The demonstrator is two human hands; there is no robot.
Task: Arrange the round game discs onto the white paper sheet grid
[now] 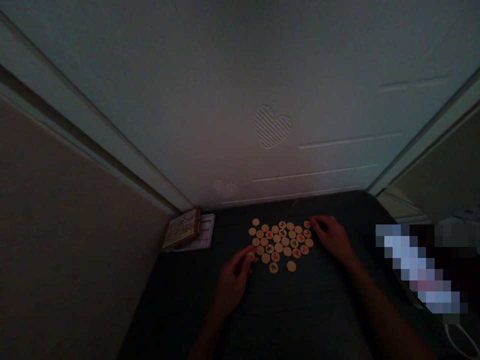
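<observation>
Round wooden Chinese chess pieces (278,247) lie spread in a loose single layer on the dark table. Some show red or black characters; others are blank side up. At the left edge of the spread, my left hand (233,277) is closed, with a Chinese chess piece (250,256) between thumb and fingers. My right hand (333,239) is at the far right corner of the spread, its fingers drawn together at the edge of a red-marked piece (307,224). One blank piece (291,266) lies a little apart at the near side.
A wooden-edged box or board (182,230) rests on a pale booklet (202,232) at the table's far left. Behind the dark table (300,310) rises a white panel (187,125) with embossed hearts. On the right are a blurred-out patch (423,275) and a white cable (459,337).
</observation>
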